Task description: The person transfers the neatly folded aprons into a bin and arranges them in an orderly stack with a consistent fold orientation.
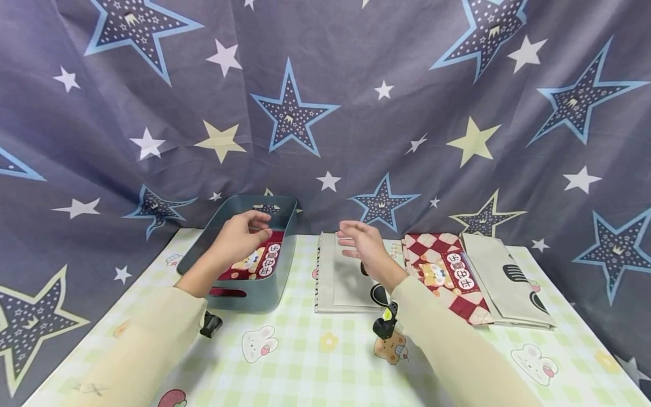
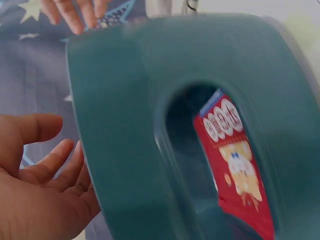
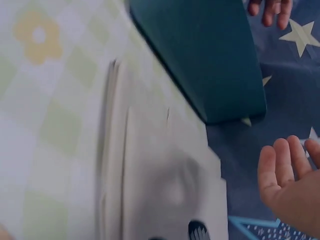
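My left hand (image 1: 239,240) hovers over a dark teal plastic bin (image 1: 261,294), thumb and fingers apart and holding nothing. Inside the bin lies a folded red cloth item (image 1: 261,263) with a cartoon animal and white lettering; the left wrist view shows this red item (image 2: 237,170) through the bin's handle slot. To the right, my right hand (image 1: 368,249) is raised above a folded cream cloth item (image 1: 348,285), its fingers extended with nothing in them. The right wrist view shows that hand (image 3: 292,185) apart from the cream item (image 3: 165,170).
Right of the cream item lie a folded red-and-cream checked item (image 1: 439,271) and another folded cream item (image 1: 508,277) with dark prints, side by side. They rest on a green-checked tablecloth (image 1: 300,350). Behind the table hangs a grey star-patterned curtain (image 1: 305,175).
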The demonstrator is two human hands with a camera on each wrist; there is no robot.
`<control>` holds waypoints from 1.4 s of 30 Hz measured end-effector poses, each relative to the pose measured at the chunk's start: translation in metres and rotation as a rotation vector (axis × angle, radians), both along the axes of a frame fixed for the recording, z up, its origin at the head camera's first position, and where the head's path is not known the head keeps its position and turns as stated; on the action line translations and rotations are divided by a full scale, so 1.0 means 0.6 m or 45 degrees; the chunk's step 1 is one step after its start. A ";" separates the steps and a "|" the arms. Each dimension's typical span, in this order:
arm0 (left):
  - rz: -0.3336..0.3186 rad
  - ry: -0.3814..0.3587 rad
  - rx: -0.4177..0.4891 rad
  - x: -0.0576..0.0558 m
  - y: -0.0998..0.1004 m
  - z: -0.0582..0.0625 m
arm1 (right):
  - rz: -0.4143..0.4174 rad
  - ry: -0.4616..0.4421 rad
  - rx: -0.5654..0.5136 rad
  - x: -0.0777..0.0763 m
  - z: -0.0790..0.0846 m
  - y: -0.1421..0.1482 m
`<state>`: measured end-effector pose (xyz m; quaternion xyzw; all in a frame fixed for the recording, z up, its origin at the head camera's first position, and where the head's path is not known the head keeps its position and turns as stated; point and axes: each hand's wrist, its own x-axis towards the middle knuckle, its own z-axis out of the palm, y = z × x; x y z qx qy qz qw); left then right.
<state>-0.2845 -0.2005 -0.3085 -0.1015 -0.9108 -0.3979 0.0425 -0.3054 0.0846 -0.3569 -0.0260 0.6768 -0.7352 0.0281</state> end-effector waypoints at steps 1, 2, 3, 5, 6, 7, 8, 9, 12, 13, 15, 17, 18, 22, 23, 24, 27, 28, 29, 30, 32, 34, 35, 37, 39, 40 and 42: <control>-0.006 0.006 0.008 0.002 0.006 0.001 | -0.021 0.002 0.010 -0.001 -0.003 0.005; -0.014 0.009 0.019 0.003 0.010 0.002 | -0.040 0.005 0.023 -0.001 -0.007 0.011; -0.017 0.009 0.029 0.003 0.015 0.002 | -0.058 0.006 0.031 -0.003 -0.011 0.018; -0.019 0.011 0.048 0.006 0.026 0.002 | -0.083 0.000 0.038 -0.005 -0.019 0.031; -0.022 0.015 0.057 0.006 0.031 0.001 | -0.092 -0.004 0.039 -0.006 -0.023 0.037; -0.025 0.018 0.070 0.007 0.036 0.000 | -0.100 -0.007 0.044 -0.007 -0.026 0.043; -0.025 0.020 0.082 0.007 0.042 -0.002 | -0.108 -0.009 0.050 -0.007 -0.029 0.049; -0.023 0.026 0.089 0.007 0.048 -0.003 | -0.114 -0.011 0.054 -0.008 -0.032 0.055; -0.021 0.041 0.118 0.008 0.066 -0.007 | -0.135 -0.015 0.082 -0.008 -0.037 0.069; -0.021 0.044 0.133 0.009 0.071 -0.008 | -0.143 -0.016 0.094 -0.008 -0.038 0.073; -0.026 0.059 0.155 0.009 0.085 -0.009 | -0.157 -0.016 0.111 -0.007 -0.041 0.080; -0.039 0.074 0.182 0.009 0.099 -0.009 | -0.174 -0.020 0.132 -0.006 -0.043 0.086; -0.045 0.084 0.186 0.009 0.106 -0.010 | -0.179 -0.024 0.143 -0.006 -0.045 0.089; -0.058 0.115 0.189 0.009 0.132 -0.017 | -0.188 -0.046 0.207 -0.008 -0.055 0.100; -0.065 0.119 0.190 0.008 0.137 -0.021 | -0.187 -0.053 0.225 -0.009 -0.057 0.103; -0.072 0.124 0.191 0.006 0.142 -0.025 | -0.189 -0.060 0.242 -0.010 -0.060 0.105; -0.100 0.127 0.212 0.004 0.158 -0.035 | -0.200 -0.084 0.278 -0.014 -0.065 0.112; -0.107 0.124 0.219 0.004 0.162 -0.038 | -0.203 -0.094 0.283 -0.015 -0.066 0.114; -0.114 0.117 0.227 0.003 0.166 -0.041 | -0.204 -0.104 0.289 -0.016 -0.068 0.115; -0.112 0.116 0.225 0.002 0.170 -0.045 | -0.206 -0.114 0.296 -0.016 -0.068 0.116; -0.095 0.112 0.216 0.001 0.176 -0.052 | -0.199 -0.138 0.307 -0.018 -0.071 0.118; -0.075 0.100 0.216 -0.002 0.181 -0.061 | -0.188 -0.158 0.327 -0.018 -0.073 0.119; -0.072 0.089 0.222 -0.003 0.183 -0.066 | -0.183 -0.165 0.342 -0.018 -0.075 0.119; -0.069 0.066 0.236 -0.007 0.187 -0.075 | -0.178 -0.168 0.368 -0.019 -0.078 0.121; -0.073 0.047 0.243 -0.013 0.190 -0.084 | -0.180 -0.167 0.385 -0.018 -0.080 0.122; -0.074 0.039 0.240 -0.015 0.192 -0.090 | -0.184 -0.165 0.389 -0.018 -0.080 0.123; -0.056 0.042 0.194 -0.021 0.194 -0.099 | -0.182 -0.156 0.388 -0.019 -0.082 0.124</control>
